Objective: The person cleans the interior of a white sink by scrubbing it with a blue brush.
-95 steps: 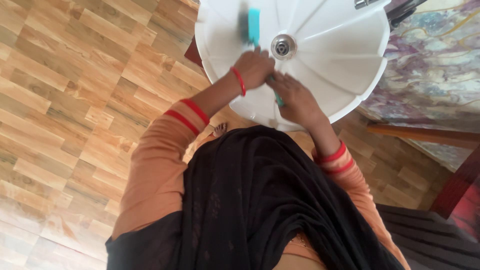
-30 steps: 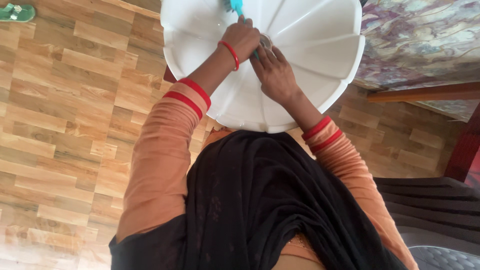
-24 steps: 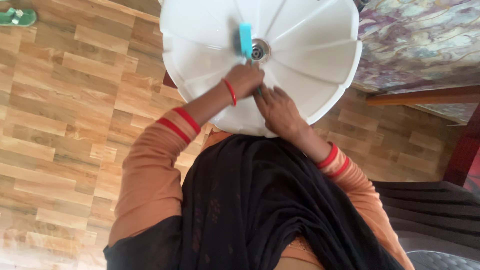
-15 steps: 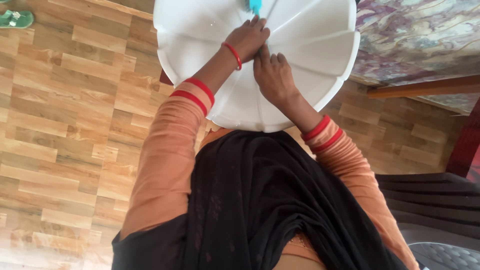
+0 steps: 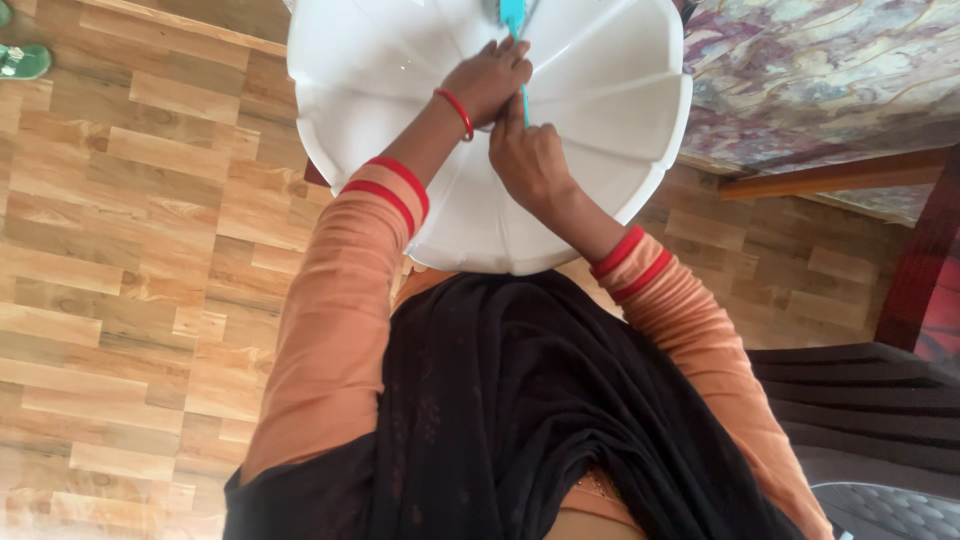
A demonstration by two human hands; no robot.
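Your left hand and right hand both clamp the teal brush handle, long axis running straight away across the white basin, left hand nearer the head.

The round white ribbed basin looked like glazed ceramic, smooth and glossy, catching soft highlights. The slim turquoise brush handle read as plain smooth plastic. Underfoot, the brown plank-patterned floor showed printed wood grain with a low sheen. The marbled purple-and-cream wall panel looked polished. The black shawl was matt woven cloth, and the orange sleeves were soft, faintly ribbed fabric.
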